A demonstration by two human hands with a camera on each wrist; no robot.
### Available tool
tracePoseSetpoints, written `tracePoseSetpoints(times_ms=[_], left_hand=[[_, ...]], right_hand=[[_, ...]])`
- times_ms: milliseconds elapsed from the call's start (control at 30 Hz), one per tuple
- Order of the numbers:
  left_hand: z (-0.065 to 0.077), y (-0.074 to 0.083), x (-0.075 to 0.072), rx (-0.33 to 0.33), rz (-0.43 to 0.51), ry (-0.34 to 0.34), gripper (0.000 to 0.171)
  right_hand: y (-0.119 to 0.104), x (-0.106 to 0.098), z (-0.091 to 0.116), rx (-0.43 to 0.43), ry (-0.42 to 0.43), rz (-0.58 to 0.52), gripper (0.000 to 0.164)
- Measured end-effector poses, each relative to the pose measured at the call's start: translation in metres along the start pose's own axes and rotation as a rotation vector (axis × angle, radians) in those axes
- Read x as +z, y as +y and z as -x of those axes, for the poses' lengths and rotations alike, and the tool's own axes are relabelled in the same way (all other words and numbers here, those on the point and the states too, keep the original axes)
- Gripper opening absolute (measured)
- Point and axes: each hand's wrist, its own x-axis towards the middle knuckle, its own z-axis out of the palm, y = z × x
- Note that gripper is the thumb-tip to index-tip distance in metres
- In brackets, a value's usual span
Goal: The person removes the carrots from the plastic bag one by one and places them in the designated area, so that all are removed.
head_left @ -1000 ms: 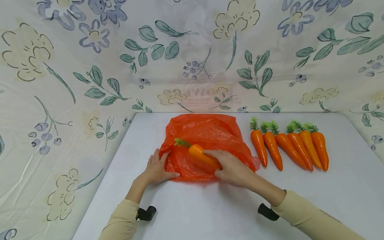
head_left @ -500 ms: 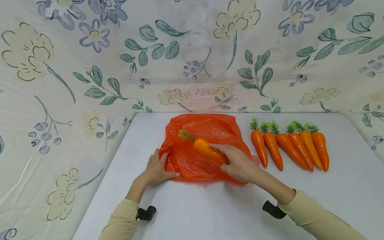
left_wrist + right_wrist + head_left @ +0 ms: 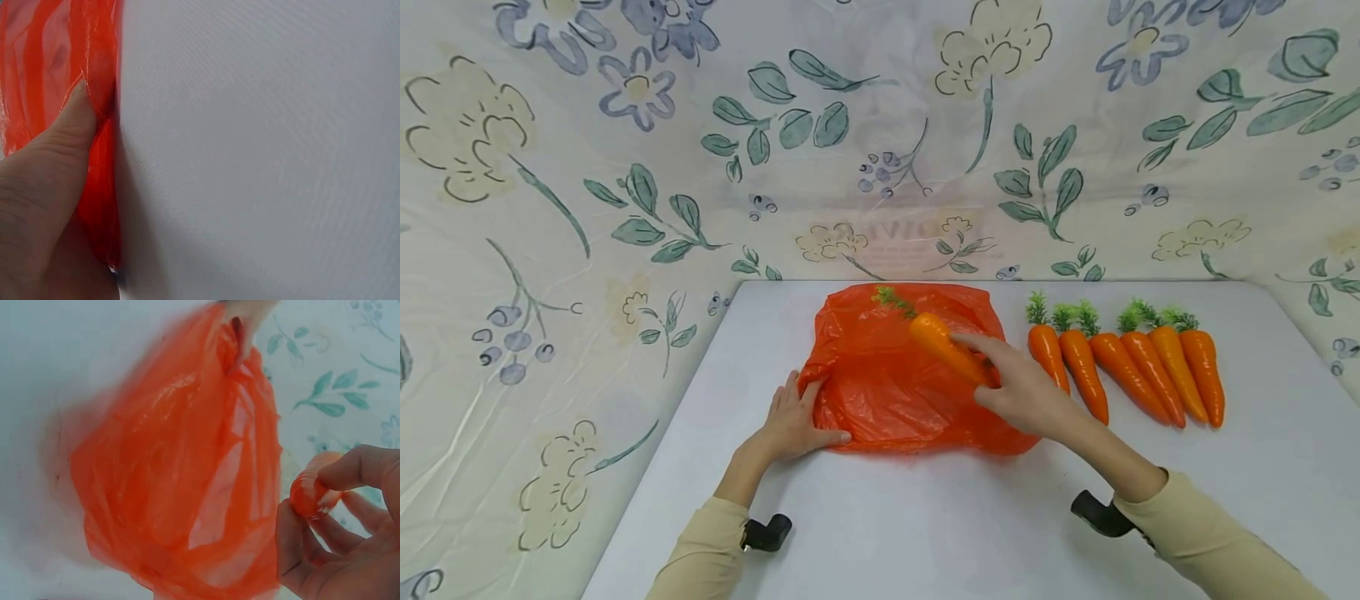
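A thin, see-through orange-red plastic bag (image 3: 895, 408) lies crumpled on the white table. My left hand (image 3: 786, 425) holds the bag's left side; in the left wrist view its thumb (image 3: 72, 125) presses into the creased plastic. Above the right part of the bag, my right hand (image 3: 1030, 387) pinches a toy carrot (image 3: 943, 342) near its narrow end. The carrot tilts, with its green top (image 3: 893, 300) up and to the left. In the right wrist view, thumb and fingers close around the carrot's tapered end (image 3: 306, 490).
Several more orange carrots (image 3: 1150, 375) with green tops lie side by side on the right of the table (image 3: 910, 525). A floral cloth (image 3: 655, 192) hangs behind and to the left. Black wrist cameras (image 3: 767, 533) show at both sleeves.
My right hand has lifted the carrot up and to the right, from the bag's front part toward its back right. My left hand has stayed in place on the bag.
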Motion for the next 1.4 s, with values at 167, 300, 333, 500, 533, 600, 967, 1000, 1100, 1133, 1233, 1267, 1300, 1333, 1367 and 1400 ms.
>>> tracePoseSetpoints(times_ms=[167,300,333,500,533,600,967,1000,1100,1133,1233,1267,1300,1333,1367,1400], left_hand=[[0.0,0.0,0.0,0.002,0.007,-0.001,0.107],[-0.001,0.0,0.0,0.0,-0.004,-0.004,0.106],[-0.001,0.0,0.001,-0.001,-0.008,-0.004,0.106],[-0.001,0.0,0.001,0.004,-0.006,0.002,0.106],[-0.001,0.0,0.001,0.001,-0.003,0.0,0.106],[-0.001,0.0,0.0,0.0,-0.003,0.001,0.106],[0.0,0.0,0.0,-0.013,0.013,-0.009,0.106],[0.0,0.001,0.0,-0.013,0.014,-0.01,0.106],[0.0,0.001,0.0,-0.016,0.011,-0.007,0.106],[0.0,0.001,0.0,-0.018,0.01,-0.006,0.106],[0.0,0.001,0.0,-0.019,0.013,-0.004,0.105],[0.0,0.001,0.0,-0.022,0.014,-0.004,0.105],[0.0,0.001,0.0,-0.022,0.015,-0.004,0.105],[0.0,0.001,0.0,-0.022,0.015,-0.004,0.105],[0.0,0.001,0.0,-0.021,0.017,-0.003,0.105],[0.0,0.001,0.0,-0.022,0.018,-0.002,0.105]], right_hand=[[0.005,-0.012,0.0,0.027,0.032,-0.044,0.068],[0.01,-0.022,0.002,0.065,0.056,-0.039,0.069],[0.012,-0.025,0.003,0.076,0.062,-0.039,0.069],[0.022,-0.036,0.008,0.105,0.089,-0.028,0.068],[0.024,-0.038,0.01,0.105,0.094,-0.028,0.068],[0.029,-0.041,0.012,0.102,0.104,-0.011,0.067],[0.066,-0.072,0.024,0.212,0.162,0.019,0.07],[0.07,-0.076,0.026,0.214,0.175,0.023,0.071],[0.08,-0.087,0.033,0.22,0.212,0.027,0.071],[0.083,-0.091,0.035,0.227,0.222,0.031,0.071],[0.095,-0.1,0.041,0.258,0.251,0.037,0.072],[0.1,-0.103,0.043,0.273,0.258,0.037,0.072],[0.106,-0.105,0.045,0.289,0.271,0.042,0.072],[0.112,-0.107,0.047,0.302,0.287,0.048,0.072],[0.119,-0.109,0.049,0.312,0.305,0.056,0.072],[0.125,-0.111,0.052,0.33,0.321,0.064,0.071]])
